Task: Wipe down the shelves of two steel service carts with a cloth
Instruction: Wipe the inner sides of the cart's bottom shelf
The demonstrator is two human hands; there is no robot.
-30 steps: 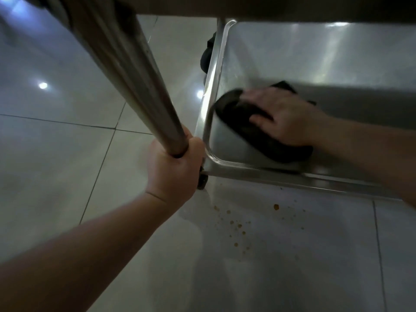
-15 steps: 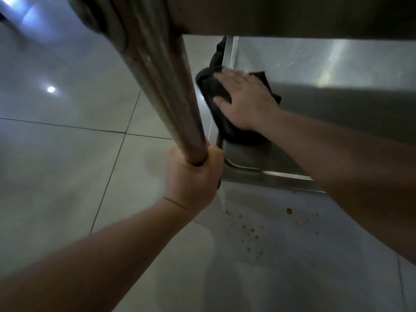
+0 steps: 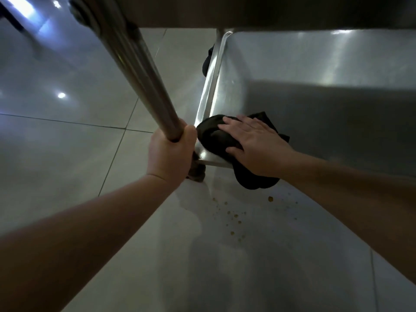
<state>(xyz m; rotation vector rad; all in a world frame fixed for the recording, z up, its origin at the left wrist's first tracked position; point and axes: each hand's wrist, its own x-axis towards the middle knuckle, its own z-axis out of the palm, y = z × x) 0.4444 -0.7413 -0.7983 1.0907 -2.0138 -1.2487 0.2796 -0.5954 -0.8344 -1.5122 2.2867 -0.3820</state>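
I look down at the bottom shelf (image 3: 292, 70) of a steel service cart. A dark cloth (image 3: 213, 136) lies on the shelf's near left corner and hangs over the front rim. My right hand (image 3: 254, 145) presses flat on the cloth with straight fingers. My left hand (image 3: 171, 154) grips the cart's steel corner post (image 3: 135, 70) near its lower end. The shelf above (image 3: 270, 10) crosses the top of the view and shades part of the bottom shelf.
Pale glossy floor tiles (image 3: 56, 154) lie all around, with brown crumbs and specks (image 3: 234, 217) just in front of the cart. A black caster (image 3: 207, 61) shows at the far left corner, another caster (image 3: 198, 172) below my left hand.
My right hand has slid the cloth back along the left rim to the near corner, where the cloth now hangs over the front edge. My left hand stays on the post.
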